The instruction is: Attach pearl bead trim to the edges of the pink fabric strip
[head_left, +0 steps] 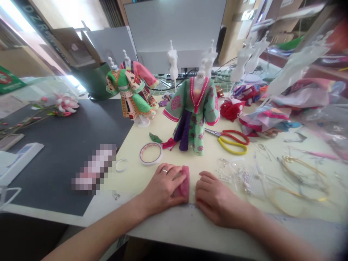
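My left hand [163, 183] lies over a small piece of pink fabric [185, 186] near the table's front edge. Its thumb and fingers press on the cloth from the left, covering part of it. To the right, apart from the cloth, my right hand [214, 197] rests on the table with curled fingers; what they hold, if anything, is hidden. Behind the hands stands a small dress form wearing a green robe [197, 108] with pink trim and a purple panel. A roll of tape [139, 155] sits behind and left of my left hand.
Scissors [231, 140] with red and yellow handles lie right of the robe. Beads and small findings [241, 177] spread beyond my right hand, near yellow cord [320, 199]. More dressed forms [127, 92], bare white forms [173, 63] and fabric heaps [268, 121] stand behind. A smaller ring [116, 165] lies left.
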Demonstrator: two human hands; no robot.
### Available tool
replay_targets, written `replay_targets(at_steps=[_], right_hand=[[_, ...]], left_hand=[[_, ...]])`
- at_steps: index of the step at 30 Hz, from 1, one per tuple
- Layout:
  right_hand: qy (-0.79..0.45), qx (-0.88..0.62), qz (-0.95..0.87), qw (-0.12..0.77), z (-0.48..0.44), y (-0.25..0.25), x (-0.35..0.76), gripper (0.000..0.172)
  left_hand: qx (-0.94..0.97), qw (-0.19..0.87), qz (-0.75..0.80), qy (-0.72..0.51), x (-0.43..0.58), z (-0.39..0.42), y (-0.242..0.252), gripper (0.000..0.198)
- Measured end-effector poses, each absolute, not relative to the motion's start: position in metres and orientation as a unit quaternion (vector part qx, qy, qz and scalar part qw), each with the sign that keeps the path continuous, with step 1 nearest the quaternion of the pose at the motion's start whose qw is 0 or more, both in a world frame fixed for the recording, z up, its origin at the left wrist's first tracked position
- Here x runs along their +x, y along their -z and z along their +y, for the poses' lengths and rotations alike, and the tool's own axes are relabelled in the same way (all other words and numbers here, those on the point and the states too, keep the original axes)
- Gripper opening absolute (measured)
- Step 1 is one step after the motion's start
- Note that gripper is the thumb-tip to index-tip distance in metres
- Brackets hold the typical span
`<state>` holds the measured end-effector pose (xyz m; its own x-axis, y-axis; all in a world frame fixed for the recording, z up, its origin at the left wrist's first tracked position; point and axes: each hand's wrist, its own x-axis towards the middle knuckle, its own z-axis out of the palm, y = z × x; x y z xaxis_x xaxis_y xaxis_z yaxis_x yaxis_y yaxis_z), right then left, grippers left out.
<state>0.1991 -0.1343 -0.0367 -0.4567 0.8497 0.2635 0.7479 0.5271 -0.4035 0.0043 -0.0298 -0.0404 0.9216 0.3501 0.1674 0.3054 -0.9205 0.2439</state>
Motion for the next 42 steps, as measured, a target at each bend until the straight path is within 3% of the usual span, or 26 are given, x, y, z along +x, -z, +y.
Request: replay_targets(at_steps=[6,10,20,27,34,39,42], right_hand=[[-0.112,-0.468,-0.827,0.289,-0.138,0.032,0.202,0.014],[-0.084,-0.447,-0.843,0.289,-0.138,0.033,0.2,0.026],[-0.083,-0.435,-0.873,0.204,-0.137,0.037,0.2,0.018],[-0.08,-0.449,-0.858,0.237,-0.138,0.035,0.2,0.019],[-0.037,-0.528,-0.793,0.302,-0.13,0.043,0.195,0.021],[-0.076,-0.548,-0.796,0.246,-0.126,0.047,0.194,0.04],[-0.088,-0.567,-0.788,0.221,-0.126,0.047,0.195,0.05]], left_hand=[[0.953,0.102,0.233,-0.165,0.003,-0.037,0.037,0.039],[0.957,0.091,0.167,-0.218,-0.013,-0.036,0.034,0.031],[0.987,0.094,0.075,-0.103,-0.022,-0.049,0.035,0.025],[0.979,0.143,0.078,-0.122,-0.022,-0.042,0.023,0.014],[0.963,0.125,0.128,-0.2,0.003,-0.027,0.029,0.023],[0.979,0.128,0.132,-0.092,0.006,-0.017,0.038,0.058],[0.978,0.143,0.141,-0.05,0.004,-0.014,0.04,0.068]])
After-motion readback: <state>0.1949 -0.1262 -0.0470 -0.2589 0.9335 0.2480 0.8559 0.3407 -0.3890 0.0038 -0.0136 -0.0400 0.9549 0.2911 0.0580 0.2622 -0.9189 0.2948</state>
